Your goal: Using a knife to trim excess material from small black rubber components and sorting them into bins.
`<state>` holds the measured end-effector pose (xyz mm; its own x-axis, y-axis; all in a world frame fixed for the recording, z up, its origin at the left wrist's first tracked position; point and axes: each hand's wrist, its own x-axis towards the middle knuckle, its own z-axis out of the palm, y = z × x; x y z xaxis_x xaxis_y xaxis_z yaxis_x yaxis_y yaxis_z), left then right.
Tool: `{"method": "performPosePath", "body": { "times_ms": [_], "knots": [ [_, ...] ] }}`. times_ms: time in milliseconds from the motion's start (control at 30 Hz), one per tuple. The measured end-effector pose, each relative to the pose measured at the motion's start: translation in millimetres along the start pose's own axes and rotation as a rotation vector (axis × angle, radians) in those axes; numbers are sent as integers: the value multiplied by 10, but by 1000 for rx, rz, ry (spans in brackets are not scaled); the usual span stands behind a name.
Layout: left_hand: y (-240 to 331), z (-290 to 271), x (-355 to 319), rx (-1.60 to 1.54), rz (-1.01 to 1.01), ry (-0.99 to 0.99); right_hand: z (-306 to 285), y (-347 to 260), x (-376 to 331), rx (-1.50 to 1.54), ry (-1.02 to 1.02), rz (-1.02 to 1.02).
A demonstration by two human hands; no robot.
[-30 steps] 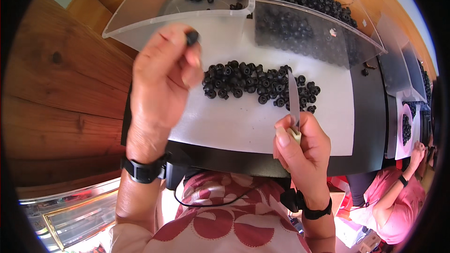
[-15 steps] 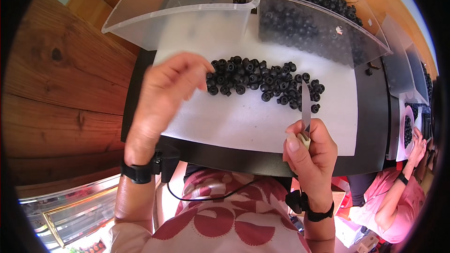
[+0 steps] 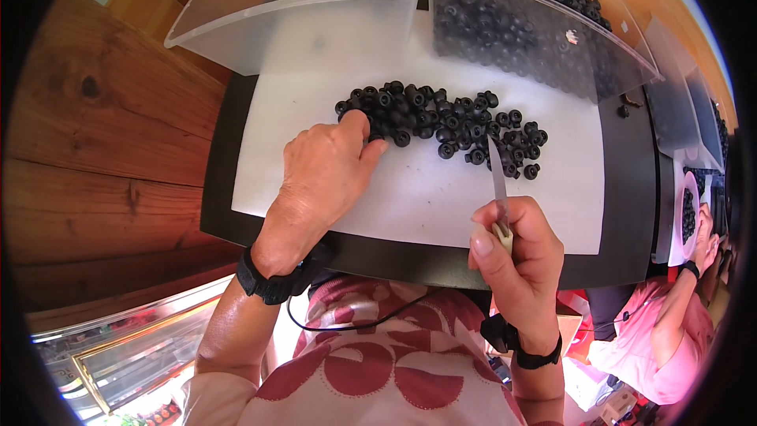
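Observation:
A pile of small black knobbed round pieces (image 3: pixel 441 122), with ring-shaped ends, lies across a white sheet (image 3: pixel 378 205) on a dark table. My left hand (image 3: pixel 327 166) reaches in at the pile's left end. Its thumb and index finger are apart, with black pieces between and just beyond them; the other fingertips are partly hidden. Closed around the pale handle of a small knife (image 3: pixel 498 177) is my right hand (image 3: pixel 520 260), at the sheet's front right. The blade points up and away, its tip at the pile's right part.
Behind the pile stand two clear plastic bins. The left bin (image 3: pixel 315 12) holds some black pieces; the right bin (image 3: pixel 544 39) is heaped with them. A loose piece (image 3: pixel 623 111) lies on the table at right. Farther right, another person's hand (image 3: pixel 704 237) is beside a pink bowl (image 3: pixel 691 185).
My left hand has moved right and down onto the pile's left end, its fingers reaching into the pieces. The knife has shifted slightly left with my right hand. The view has shifted a little.

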<state>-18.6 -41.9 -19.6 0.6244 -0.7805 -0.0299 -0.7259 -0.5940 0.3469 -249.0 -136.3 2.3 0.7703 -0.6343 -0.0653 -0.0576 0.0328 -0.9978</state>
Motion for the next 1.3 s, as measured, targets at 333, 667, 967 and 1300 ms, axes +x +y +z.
{"method": "performPosePath", "body": {
  "times_ms": [333, 667, 967, 1300],
  "knots": [
    [103, 132, -206, -182, 239, 29, -22, 101, -3, -57, 2, -53],
    [237, -53, -323, -745, 141, -200, -60, 229, 59, -64, 16, -51],
    [370, -146, -373, -1375, 99, -324, -43, 54, 89, 61, -15, 45],
    [320, -91, -258, -1579, 108, -458, -40, 24, 167, 100, -29, 5]
  ]
}}
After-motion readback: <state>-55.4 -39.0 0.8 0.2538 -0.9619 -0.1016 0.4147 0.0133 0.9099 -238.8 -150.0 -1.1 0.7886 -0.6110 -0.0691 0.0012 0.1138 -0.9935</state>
